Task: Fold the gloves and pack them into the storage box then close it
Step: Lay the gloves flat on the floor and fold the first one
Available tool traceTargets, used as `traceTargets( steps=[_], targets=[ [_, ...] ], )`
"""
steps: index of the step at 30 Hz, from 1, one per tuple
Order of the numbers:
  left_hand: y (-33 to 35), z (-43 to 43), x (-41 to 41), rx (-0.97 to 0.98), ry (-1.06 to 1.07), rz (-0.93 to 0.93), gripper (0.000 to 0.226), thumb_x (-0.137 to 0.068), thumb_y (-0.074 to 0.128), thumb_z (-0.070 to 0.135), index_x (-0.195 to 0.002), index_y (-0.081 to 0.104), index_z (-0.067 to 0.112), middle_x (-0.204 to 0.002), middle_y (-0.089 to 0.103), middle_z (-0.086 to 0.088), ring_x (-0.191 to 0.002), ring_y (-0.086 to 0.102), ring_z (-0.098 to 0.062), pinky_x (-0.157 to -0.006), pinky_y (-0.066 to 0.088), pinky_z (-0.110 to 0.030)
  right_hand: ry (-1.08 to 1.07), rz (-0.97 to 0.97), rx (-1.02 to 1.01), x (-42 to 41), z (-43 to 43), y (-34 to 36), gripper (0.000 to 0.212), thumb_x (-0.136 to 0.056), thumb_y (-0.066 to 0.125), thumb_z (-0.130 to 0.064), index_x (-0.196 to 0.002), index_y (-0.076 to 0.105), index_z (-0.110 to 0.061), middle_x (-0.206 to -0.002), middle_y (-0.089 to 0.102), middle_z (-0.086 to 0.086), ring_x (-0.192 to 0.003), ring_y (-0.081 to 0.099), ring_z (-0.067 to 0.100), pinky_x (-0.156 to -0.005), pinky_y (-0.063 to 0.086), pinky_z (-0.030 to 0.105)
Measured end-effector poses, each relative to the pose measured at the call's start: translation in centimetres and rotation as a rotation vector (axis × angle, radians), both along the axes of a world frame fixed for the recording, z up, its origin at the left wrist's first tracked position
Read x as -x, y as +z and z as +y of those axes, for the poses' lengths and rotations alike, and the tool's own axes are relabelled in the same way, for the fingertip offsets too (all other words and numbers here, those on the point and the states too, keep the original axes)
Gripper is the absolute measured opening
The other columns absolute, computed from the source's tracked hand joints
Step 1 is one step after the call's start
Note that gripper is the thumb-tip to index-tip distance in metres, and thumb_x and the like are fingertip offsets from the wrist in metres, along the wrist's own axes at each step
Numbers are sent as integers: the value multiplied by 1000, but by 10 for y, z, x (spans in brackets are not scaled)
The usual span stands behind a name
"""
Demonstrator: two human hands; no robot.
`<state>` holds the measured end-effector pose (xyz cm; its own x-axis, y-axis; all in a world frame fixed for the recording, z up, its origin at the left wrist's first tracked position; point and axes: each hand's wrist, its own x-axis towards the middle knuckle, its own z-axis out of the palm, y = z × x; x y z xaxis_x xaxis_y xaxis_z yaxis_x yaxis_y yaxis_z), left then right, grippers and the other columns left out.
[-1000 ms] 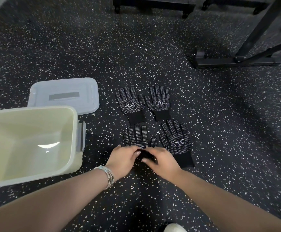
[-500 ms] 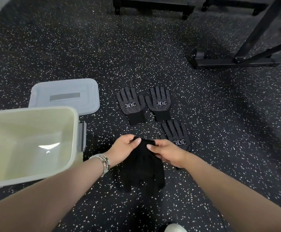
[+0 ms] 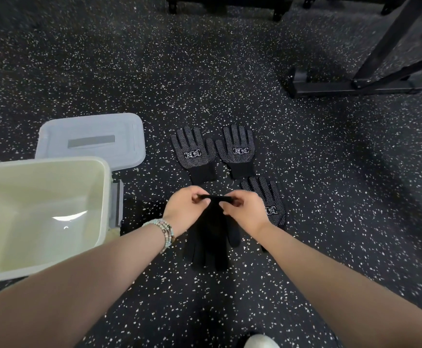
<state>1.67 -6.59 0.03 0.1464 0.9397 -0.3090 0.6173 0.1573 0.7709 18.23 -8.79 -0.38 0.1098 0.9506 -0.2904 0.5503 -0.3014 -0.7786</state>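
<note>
Now | left hand, right hand raised | each grip pinching glove cuff

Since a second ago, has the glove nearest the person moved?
Yes. The near glove lay flat below the upper-left glove; now both hands hold its cuff, flipped plain-side up, fingers pointing toward the person.

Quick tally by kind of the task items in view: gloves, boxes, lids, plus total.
Gloves: 4, namely held glove, far-left glove, far-right glove, near-right glove
Storage box: 1
Lid: 1
Total: 6
</note>
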Motion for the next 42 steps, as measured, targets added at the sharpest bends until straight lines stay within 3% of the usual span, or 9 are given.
traceTargets(
  steps=[4, 6, 9, 13, 18, 30, 36, 39, 42],
  targets=[
    [-7, -12, 6, 117, 98, -185, 14, -84, 66, 19, -96, 72, 21, -90, 69, 8, -85, 64, -7, -80, 49, -17, -142, 296, 131, 1, -8, -1, 11, -85, 63, -13, -92, 72, -12, -85, 70, 2, -74, 64, 13, -73, 52, 24],
    [-8, -20, 6, 178, 151, -281, 15, -87, 63, 19, -98, 73, 15, -93, 71, 5, -86, 64, -6, -71, 47, -9, -196, 385, 206, 1, -15, -2, 11, -88, 61, -13, -89, 72, -10, -86, 71, 1, -72, 65, 14, -70, 54, 25],
    [-8, -27, 6, 221, 191, -293, 14, -89, 63, 16, -97, 72, 9, -91, 72, -1, -79, 66, -8, -59, 48, -6, -193, 349, 238, 0, -21, -6, 13, -87, 63, -5, -81, 71, -14, -80, 70, 3, -69, 67, 16, -68, 58, 25],
    [-15, -43, 8, 343, 176, -201, 7, -86, 64, 7, -85, 69, 10, -81, 71, -5, -75, 69, -14, -73, 58, -28, -202, 315, 362, 6, -35, -11, 17, -84, 65, 4, -75, 67, -11, -73, 68, 6, -63, 67, 17, -62, 58, 25],
    [-28, -67, 13, 403, 158, -167, 6, -86, 65, 6, -84, 67, 11, -79, 70, -7, -74, 69, -16, -75, 59, -31, -220, 323, 451, 12, -59, -18, 15, -82, 66, 4, -76, 67, -9, -70, 68, 7, -60, 67, 16, -55, 57, 22],
    [-37, -76, 20, 405, -65, 26, 11, -83, 63, 10, -90, 60, 17, -72, 67, -3, -61, 64, -13, -69, 57, -35, -46, 74, 440, 17, -80, -27, 11, -80, 65, -2, -86, 65, -12, -63, 63, 0, -54, 62, 9, -51, 53, 21],
    [-29, -69, 23, 270, -362, 333, 18, -86, 58, 47, -92, 60, 30, -75, 68, 5, -53, 56, -9, -53, 48, -26, 196, -257, 375, 15, -74, -22, 6, -77, 67, -26, -77, 62, -30, -69, 61, -11, -66, 61, 9, -62, 53, 28],
    [-26, -57, 21, 224, -235, 267, 21, -89, 54, 47, -92, 62, 27, -69, 67, 4, -43, 45, -5, -44, 34, -21, 160, -303, 228, 9, -57, -14, 8, -79, 69, -34, -73, 66, -29, -66, 58, -12, -63, 55, 6, -58, 47, 24],
    [-28, -43, 21, 108, -39, 241, 13, -91, 56, 35, -99, 56, 25, -82, 61, 7, -62, 55, -7, -61, 48, -26, 15, -285, 75, 2, -40, -12, 7, -81, 71, -30, -83, 68, -24, -73, 55, -7, -66, 53, 8, -59, 44, 22]
  ],
)
